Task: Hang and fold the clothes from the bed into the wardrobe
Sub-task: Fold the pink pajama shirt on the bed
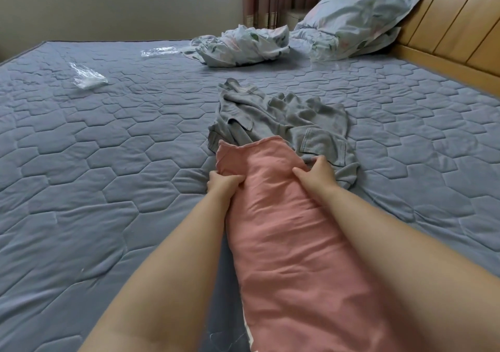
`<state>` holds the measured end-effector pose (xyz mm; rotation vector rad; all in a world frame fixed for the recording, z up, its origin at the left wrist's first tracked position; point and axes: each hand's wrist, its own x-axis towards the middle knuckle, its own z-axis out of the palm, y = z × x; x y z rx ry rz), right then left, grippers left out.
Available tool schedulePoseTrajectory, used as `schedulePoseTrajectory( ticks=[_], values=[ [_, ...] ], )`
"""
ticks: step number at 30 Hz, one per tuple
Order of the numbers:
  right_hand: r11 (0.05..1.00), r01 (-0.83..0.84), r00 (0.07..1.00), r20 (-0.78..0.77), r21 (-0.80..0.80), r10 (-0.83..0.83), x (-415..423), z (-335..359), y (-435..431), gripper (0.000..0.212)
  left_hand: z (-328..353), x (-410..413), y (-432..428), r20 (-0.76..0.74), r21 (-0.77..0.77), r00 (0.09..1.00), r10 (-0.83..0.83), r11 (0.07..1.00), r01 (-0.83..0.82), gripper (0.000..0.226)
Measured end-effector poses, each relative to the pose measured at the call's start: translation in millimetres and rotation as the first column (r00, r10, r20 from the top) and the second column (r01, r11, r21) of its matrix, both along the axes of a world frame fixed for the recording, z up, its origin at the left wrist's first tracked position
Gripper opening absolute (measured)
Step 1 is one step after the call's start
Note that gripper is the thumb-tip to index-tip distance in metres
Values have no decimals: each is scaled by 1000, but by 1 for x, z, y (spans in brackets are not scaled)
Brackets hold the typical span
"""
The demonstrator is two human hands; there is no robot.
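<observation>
text: none readable | labels: none | numbers: none

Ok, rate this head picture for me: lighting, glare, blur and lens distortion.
Head view: soft, even daylight, only faint shadows beside the grey garment; glints on the clear plastic bag; wide-angle stretch swells the forearms toward the bottom edge; the pink garment looks slightly soft there, the quilt stitching mid-frame sharper.

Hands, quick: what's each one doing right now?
Left hand: fingers grip the pink garment, left edge.
Right hand: fingers grip the pink garment, right edge.
</observation>
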<state>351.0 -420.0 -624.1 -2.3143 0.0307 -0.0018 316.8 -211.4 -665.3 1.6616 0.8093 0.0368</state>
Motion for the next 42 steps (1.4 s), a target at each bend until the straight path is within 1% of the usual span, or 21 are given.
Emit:
schedulePoseTrajectory(
  ticks=[2,4,6,8,10,13,16,17,19,20,21,23,25,27,28,29,31,32,34,39,42],
  values=[
    [993,-21,993,-111,116,33,5,4,-3,41,1,-6,13,39,-227,999,7,974,2,64],
    [988,-6,986,-162,151,31,8,4,-7,36,2,-17,22,1,-379,996,-92,921,85,51],
    [979,2,978,-207,202,41,6,4,-8,34,9,-30,23,-78,-380,960,-270,898,221,45],
    [970,-13,946,-310,243,90,-1,10,-7,30,22,-39,17,-59,-371,940,-337,881,293,30],
    [961,-50,941,-310,272,137,-4,24,-5,22,37,-42,12,49,-297,957,-285,911,287,29],
    [959,-44,994,-84,281,70,7,55,-1,22,68,-33,8,155,-114,958,-242,959,260,35],
    [981,-14,991,131,193,-11,33,96,6,21,110,0,10,300,54,937,-181,984,172,42],
    [987,21,982,181,160,-50,44,108,9,24,125,13,12,331,148,929,-167,981,123,48],
    [993,101,964,240,68,-115,60,129,15,41,147,35,16,298,338,940,-163,940,56,74],
    [991,131,965,229,-13,-124,64,132,17,54,150,41,15,222,438,958,-181,897,68,85],
    [984,133,971,214,-115,-106,64,128,19,63,149,41,12,121,566,970,-211,818,107,89],
    [959,33,983,185,-282,21,53,107,23,66,127,31,1,-86,794,951,-297,556,245,83],
    [866,-173,967,86,-470,240,35,70,22,62,90,8,-14,-227,870,871,-437,311,383,73],
    [697,-356,919,-99,-622,381,11,25,15,60,48,-20,-27,-355,842,770,-531,176,510,65],
    [641,-397,903,-154,-657,401,-2,2,10,62,28,-35,-33,-400,810,736,-546,166,563,63],
    [614,-400,899,-161,-680,407,-17,-17,5,63,11,-48,-38,-412,787,729,-547,189,587,63],
    [623,-366,905,-110,-691,410,-42,-41,-3,62,-8,-71,-45,-383,797,756,-530,224,561,63],
    [639,-362,905,-93,-679,414,-50,-45,-7,60,-11,-78,-48,-376,811,761,-528,210,546,63],
    [640,-393,891,-101,-661,443,-64,-44,-17,57,-10,-92,-51,-410,817,726,-553,132,562,61],
    [530,-558,794,-225,-639,565,-120,-42,-56,59,1,-136,-58,-527,768,565,-635,-70,637,61],
    [526,-672,718,-285,-521,635,-140,-24,-77,67,15,-155,-64,-523,728,431,-735,-121,675,72]
  ],
)
